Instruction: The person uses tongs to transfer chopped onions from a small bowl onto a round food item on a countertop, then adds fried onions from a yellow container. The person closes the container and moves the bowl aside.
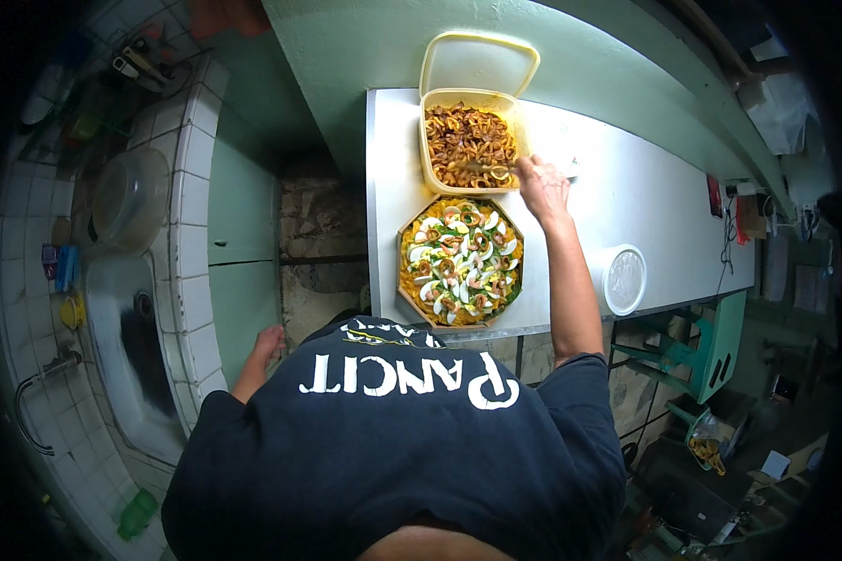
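Observation:
My right hand [543, 185] is closed around the handle of a spoon-like utensil [482, 168], whose end is in a pale yellow plastic tub [426, 154]. Brown, curled food pieces [468, 136] fill much of the tub, and its hinged lid [480, 64] stands raised at the back. Just in front sits an octagonal tray [406, 297] of orange noodles topped with egg slices, brown rings, shrimp-like pieces and chopped greens [460, 262]. My left hand [269, 344] hangs low at my side, away from the table, fingers loosely bent and nothing visible in them.
The white table [646, 178] runs along a green wall. On its front edge, right of my forearm, stands a round translucent container [624, 280]. A green plastic chair [711, 351] is beyond it. To the left are a tiled counter and sink [131, 346].

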A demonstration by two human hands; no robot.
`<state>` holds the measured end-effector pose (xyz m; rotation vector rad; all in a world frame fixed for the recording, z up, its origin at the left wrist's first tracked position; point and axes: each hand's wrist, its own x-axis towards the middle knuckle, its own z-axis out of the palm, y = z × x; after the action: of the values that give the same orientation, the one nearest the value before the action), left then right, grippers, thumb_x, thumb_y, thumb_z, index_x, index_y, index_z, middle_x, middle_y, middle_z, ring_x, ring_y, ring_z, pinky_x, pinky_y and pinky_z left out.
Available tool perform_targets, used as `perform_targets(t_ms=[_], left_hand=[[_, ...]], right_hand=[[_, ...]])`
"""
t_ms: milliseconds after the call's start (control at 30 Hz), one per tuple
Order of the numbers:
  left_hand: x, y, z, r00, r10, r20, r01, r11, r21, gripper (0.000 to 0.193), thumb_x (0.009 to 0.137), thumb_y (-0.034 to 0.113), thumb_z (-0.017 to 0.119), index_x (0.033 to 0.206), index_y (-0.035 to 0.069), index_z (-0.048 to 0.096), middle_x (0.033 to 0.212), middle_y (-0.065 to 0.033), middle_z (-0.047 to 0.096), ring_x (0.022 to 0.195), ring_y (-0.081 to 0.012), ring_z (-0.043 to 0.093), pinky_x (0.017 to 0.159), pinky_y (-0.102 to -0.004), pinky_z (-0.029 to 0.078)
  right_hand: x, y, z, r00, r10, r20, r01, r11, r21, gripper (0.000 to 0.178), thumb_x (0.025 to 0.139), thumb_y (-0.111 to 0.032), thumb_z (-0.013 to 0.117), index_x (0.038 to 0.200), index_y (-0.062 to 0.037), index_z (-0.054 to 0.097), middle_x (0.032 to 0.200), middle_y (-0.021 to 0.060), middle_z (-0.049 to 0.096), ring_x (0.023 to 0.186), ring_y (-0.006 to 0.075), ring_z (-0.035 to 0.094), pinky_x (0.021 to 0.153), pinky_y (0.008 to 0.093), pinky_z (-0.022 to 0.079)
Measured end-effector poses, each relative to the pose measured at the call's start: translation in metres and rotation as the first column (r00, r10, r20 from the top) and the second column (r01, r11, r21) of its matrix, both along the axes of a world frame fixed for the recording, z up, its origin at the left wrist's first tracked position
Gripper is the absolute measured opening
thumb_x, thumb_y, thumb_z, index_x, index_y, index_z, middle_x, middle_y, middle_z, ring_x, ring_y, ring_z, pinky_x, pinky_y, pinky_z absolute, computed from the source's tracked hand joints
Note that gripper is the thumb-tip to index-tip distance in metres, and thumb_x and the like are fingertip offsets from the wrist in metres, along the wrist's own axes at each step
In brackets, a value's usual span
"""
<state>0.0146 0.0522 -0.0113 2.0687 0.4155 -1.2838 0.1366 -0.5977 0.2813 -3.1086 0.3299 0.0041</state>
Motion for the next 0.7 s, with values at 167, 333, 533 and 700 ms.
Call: perform_targets(t_ms=[167, 333, 533, 700], left_hand=[[0.011, -0.006, 0.011, 0.997, 0.067, -0.029, -0.067, 0.998, -0.002, 0.036, 0.094, 0.036, 0.050, 0.125, 0.018, 0.055, 0.105, -0.0001, 0.059, 0.088, -0.0183, 0.056, 0.073, -0.0393, 0.044], [0.019, -0.018, 0.023, 0.966, 0.245, -0.085, -0.243, 0.969, 0.030, 0.035, 0.094, 0.035, 0.050, 0.124, 0.019, 0.055, 0.104, 0.0005, 0.058, 0.087, -0.0178, 0.057, 0.073, -0.0380, 0.043], [0.021, -0.013, 0.024, 0.983, 0.181, 0.002, -0.181, 0.983, -0.019, 0.034, 0.093, 0.034, 0.051, 0.124, 0.019, 0.056, 0.101, 0.0012, 0.058, 0.083, -0.0162, 0.057, 0.070, -0.0370, 0.043], [0.021, -0.007, 0.009, 0.997, -0.079, -0.019, 0.080, 0.996, 0.030, 0.035, 0.094, 0.035, 0.051, 0.124, 0.019, 0.056, 0.102, 0.0015, 0.058, 0.085, -0.0152, 0.056, 0.072, -0.0367, 0.042]], right_hand=[[0.001, 0.009, 0.004, 0.990, -0.132, 0.059, 0.124, 0.985, 0.119, 0.020, 0.093, -0.032, 0.054, 0.096, -0.0142, 0.064, 0.097, 0.0087, 0.065, 0.088, 0.0309, 0.065, 0.072, 0.0469, 0.051], [0.007, 0.045, -0.010, 0.995, -0.073, 0.066, 0.062, 0.986, 0.152, 0.026, 0.095, -0.033, 0.051, 0.095, -0.0102, 0.063, 0.096, 0.0085, 0.064, 0.086, 0.0294, 0.065, 0.077, 0.0445, 0.050], [-0.005, 0.031, 0.000, 0.969, -0.182, 0.164, 0.141, 0.962, 0.235, 0.026, 0.094, -0.035, 0.052, 0.096, -0.0140, 0.067, 0.091, 0.0079, 0.067, 0.077, 0.0311, 0.066, 0.072, 0.0428, 0.052], [-0.030, 0.018, 0.020, 0.936, -0.248, 0.249, 0.186, 0.951, 0.248, 0.024, 0.095, -0.032, 0.052, 0.097, -0.0147, 0.068, 0.087, 0.0120, 0.069, 0.081, 0.0313, 0.067, 0.072, 0.0426, 0.052]])
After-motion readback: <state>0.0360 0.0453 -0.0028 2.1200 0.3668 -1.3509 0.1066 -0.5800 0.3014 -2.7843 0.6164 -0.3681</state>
